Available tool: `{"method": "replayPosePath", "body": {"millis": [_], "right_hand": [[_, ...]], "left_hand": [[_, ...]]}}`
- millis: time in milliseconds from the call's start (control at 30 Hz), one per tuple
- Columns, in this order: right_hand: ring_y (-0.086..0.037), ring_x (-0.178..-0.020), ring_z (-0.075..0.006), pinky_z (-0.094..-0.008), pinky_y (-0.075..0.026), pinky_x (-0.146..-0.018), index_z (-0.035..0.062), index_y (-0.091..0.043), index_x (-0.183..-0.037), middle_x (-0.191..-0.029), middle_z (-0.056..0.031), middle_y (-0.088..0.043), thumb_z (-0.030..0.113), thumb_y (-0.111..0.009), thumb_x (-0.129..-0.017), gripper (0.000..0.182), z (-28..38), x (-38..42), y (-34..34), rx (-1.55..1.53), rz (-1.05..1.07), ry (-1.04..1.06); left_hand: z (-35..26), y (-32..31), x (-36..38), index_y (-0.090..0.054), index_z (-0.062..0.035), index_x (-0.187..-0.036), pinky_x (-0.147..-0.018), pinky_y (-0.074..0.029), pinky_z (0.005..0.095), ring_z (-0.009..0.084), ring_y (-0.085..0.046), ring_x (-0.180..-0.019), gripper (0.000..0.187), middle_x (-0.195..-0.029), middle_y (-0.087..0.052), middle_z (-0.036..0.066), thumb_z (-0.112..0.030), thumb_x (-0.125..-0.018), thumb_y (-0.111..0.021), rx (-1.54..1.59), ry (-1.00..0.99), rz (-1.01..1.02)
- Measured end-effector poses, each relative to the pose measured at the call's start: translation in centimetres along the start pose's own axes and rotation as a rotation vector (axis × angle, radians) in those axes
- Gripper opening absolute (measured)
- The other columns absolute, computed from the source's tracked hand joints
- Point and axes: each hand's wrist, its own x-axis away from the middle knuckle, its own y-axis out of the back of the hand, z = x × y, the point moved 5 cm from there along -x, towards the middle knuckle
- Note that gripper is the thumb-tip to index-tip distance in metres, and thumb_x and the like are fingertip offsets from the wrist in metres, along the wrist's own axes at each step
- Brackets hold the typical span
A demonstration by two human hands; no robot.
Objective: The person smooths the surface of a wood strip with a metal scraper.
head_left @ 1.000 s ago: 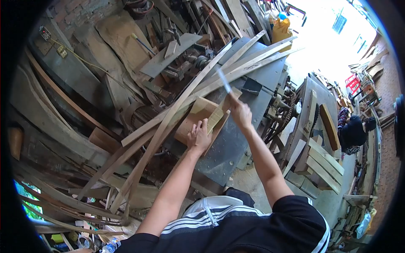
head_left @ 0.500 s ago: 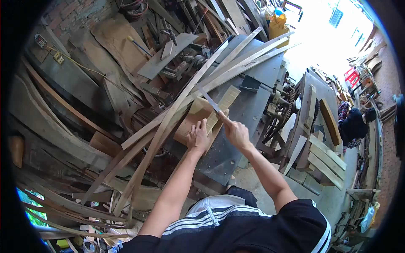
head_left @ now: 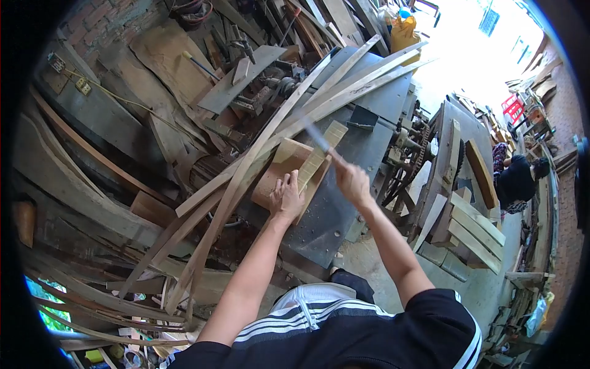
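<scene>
My left hand (head_left: 286,198) is closed on the lower end of a pale wooden strip (head_left: 318,158) with lines across its face, pressing it against a hollowed wooden block (head_left: 278,165). In my right hand (head_left: 353,184) is the handle of a long, narrow grey-bladed tool (head_left: 318,136). Motion smears the blade, which crosses over the upper part of the strip and points away to the upper left. Block and strip rest on a dark metal machine table (head_left: 316,237) dotted with small wood chips.
Long wooden battens (head_left: 344,92) lie across the machine table just beyond the block. To the right, a second machine bench (head_left: 455,135) carries boards, with stacked planks (head_left: 473,234) at its near end. A person (head_left: 519,184) is farther right. Curved boards (head_left: 80,175) crowd the left.
My right hand has shifted slightly right and down, turning the blade, which is now blurred over the strip. My left hand stays nearly in place on the strip.
</scene>
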Motion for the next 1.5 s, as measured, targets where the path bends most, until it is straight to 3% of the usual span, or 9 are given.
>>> {"method": "replayPosePath", "body": {"millis": [200, 400, 433, 800, 867, 933, 1133, 1333, 1500], "right_hand": [[-0.068, -0.074, -0.047, -0.0565, -0.055, -0.062, 0.0383, -0.048, -0.147, -0.084, -0.0242, -0.07, 0.023, -0.05, -0.1, 0.05, -2.8, -3.6, -0.4, -0.138, -0.148, -0.277], [-0.067, -0.075, -0.0474, -0.0559, -0.054, -0.062, 0.0298, -0.057, -0.141, -0.08, -0.03, -0.065, 0.014, -0.051, -0.097, 0.047, 0.6, 1.2, 1.6, -0.082, 0.044, 0.022], [-0.069, -0.069, -0.0445, -0.0544, -0.056, -0.058, 0.0345, -0.049, -0.148, -0.077, -0.0226, -0.069, 0.02, -0.052, -0.098, 0.052, -1.9, -0.3, 0.5, -0.026, -0.017, 0.01], [-0.071, -0.096, -0.0404, -0.0497, -0.054, -0.081, 0.0331, -0.056, -0.142, -0.104, -0.0256, -0.07, 0.027, -0.051, -0.102, 0.041, -5.4, 2.7, -2.8, -0.442, 0.122, -0.612], [-0.073, -0.09, -0.0379, -0.0446, -0.055, -0.079, 0.0266, -0.053, -0.146, -0.104, -0.0239, -0.072, 0.023, -0.051, -0.103, 0.043, -5.6, 0.3, -0.5, -0.408, -0.369, -0.119], [-0.072, -0.089, -0.0405, -0.0475, -0.056, -0.08, 0.0279, -0.052, -0.146, -0.102, -0.0229, -0.072, 0.023, -0.05, -0.103, 0.044, -2.8, -1.7, 3.7, -0.453, -0.017, -0.462], [-0.068, -0.09, -0.0479, -0.0556, -0.054, -0.08, 0.0407, -0.047, -0.148, -0.097, -0.0254, -0.071, 0.026, -0.047, -0.101, 0.049, -4.2, -2.4, -2.1, 0.096, 0.246, -0.323], [-0.064, -0.119, -0.0384, -0.0416, -0.05, -0.097, 0.0242, -0.054, -0.145, -0.127, -0.0249, -0.065, 0.022, -0.048, -0.104, 0.042, -6.0, 1.0, -2.3, -0.522, -0.03, -0.378], [-0.067, -0.109, -0.0411, -0.0461, -0.053, -0.089, 0.0273, -0.054, -0.145, -0.118, -0.0242, -0.068, 0.027, -0.049, -0.104, 0.041, -2.6, -4.5, 4.5, -0.301, 0.029, -0.333]], "left_hand": [[0.1, -0.5, 0.2, -0.043, -0.0157, -0.138, -0.086, -0.053, 0.0527, 0.0342, -0.058, -0.113, 0.06, -0.121, -0.057, 0.01, -0.029, -0.087, -0.072, 0.008, -0.013, -0.028], [-0.1, 0.2, 0.2, -0.044, -0.0151, -0.137, -0.086, -0.053, 0.054, 0.0345, -0.058, -0.112, 0.056, -0.121, -0.057, 0.01, -0.03, -0.089, -0.07, 0.02, 0.002, 0.0], [0.1, 0.0, 0.1, -0.044, -0.015, -0.137, -0.086, -0.052, 0.0544, 0.0348, -0.058, -0.112, 0.056, -0.121, -0.057, 0.01, -0.03, -0.089, -0.069, 0.018, -0.011, -0.012], [0.5, 0.4, 0.0, -0.041, -0.0153, -0.14, -0.088, -0.053, 0.0549, 0.0357, -0.057, -0.117, 0.056, -0.127, -0.056, 0.011, -0.032, -0.092, -0.066, 0.081, -0.014, 0.029], [0.3, 0.3, -0.1, -0.041, -0.015, -0.141, -0.088, -0.053, 0.053, 0.0342, -0.058, -0.116, 0.057, -0.125, -0.056, 0.011, -0.032, -0.092, -0.066, 0.067, -0.005, 0.044], [0.1, 0.0, 0.1, -0.042, -0.0146, -0.141, -0.088, -0.053, 0.0524, 0.0335, -0.058, -0.115, 0.058, -0.122, -0.057, 0.01, -0.032, -0.091, -0.066, -0.017, 0.0, -0.003], [0.5, -0.4, 0.4, -0.042, -0.0151, -0.139, -0.088, -0.053, 0.0523, 0.033, -0.057, -0.115, 0.061, -0.123, -0.056, 0.008, -0.029, -0.087, -0.072, 0.021, -0.013, -0.06], [-0.1, 0.7, 0.4, -0.042, -0.014, -0.14, -0.084, -0.054, 0.054, 0.0355, -0.058, -0.113, 0.058, -0.121, -0.057, 0.011, -0.033, -0.091, -0.067, -0.003, -0.015, -0.013], [-0.1, 0.5, 0.5, -0.044, -0.0138, -0.138, -0.083, -0.054, 0.0534, 0.0343, -0.058, -0.11, 0.057, -0.119, -0.057, 0.01, -0.03, -0.089, -0.067, 0.003, -0.013, -0.063]]}}
